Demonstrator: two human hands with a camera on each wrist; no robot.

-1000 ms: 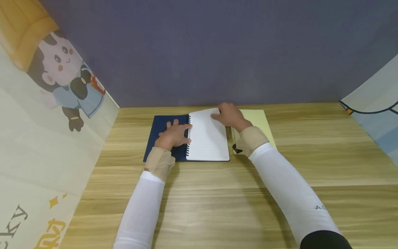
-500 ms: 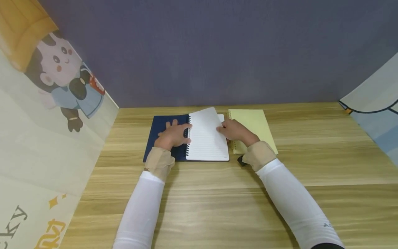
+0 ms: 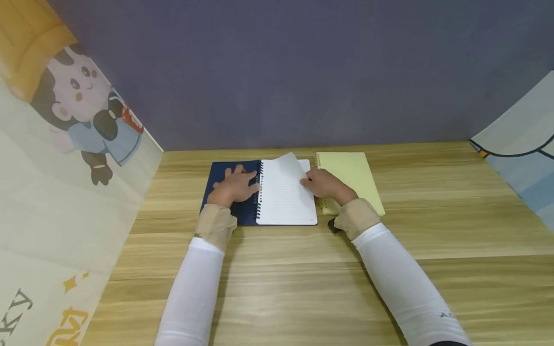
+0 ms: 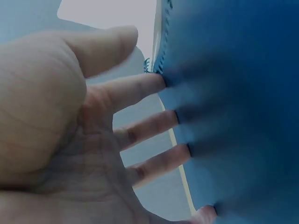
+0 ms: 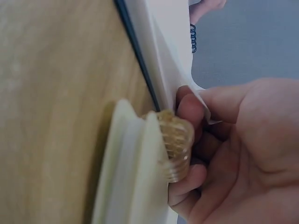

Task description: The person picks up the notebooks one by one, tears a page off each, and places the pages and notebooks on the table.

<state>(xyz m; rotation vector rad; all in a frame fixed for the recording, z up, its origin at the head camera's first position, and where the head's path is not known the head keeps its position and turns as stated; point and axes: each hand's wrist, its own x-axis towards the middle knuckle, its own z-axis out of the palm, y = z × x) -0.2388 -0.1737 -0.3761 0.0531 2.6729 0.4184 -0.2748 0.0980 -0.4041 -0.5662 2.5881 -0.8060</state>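
A spiral notebook with a dark blue cover lies spread on the table, its lined white page facing up on the right side. My left hand rests with spread fingers on the blue cover, thumb near the black spiral binding. In the left wrist view the fingertips touch the cover. My right hand pinches the right edge of a lifted page between thumb and fingers; the page's top corner bends up. Right beside that hand sits a yellow spiral notebook, its clear coil by the curled fingers.
The wooden table stretches toward me in front of both notebooks. A dark blue-grey wall rises behind it, and a white panel with a cartoon figure stands at the left.
My right hand has moved down from the page's top right corner to its right edge, and the page is now lifted and bent. My left hand has shifted slightly left on the cover.
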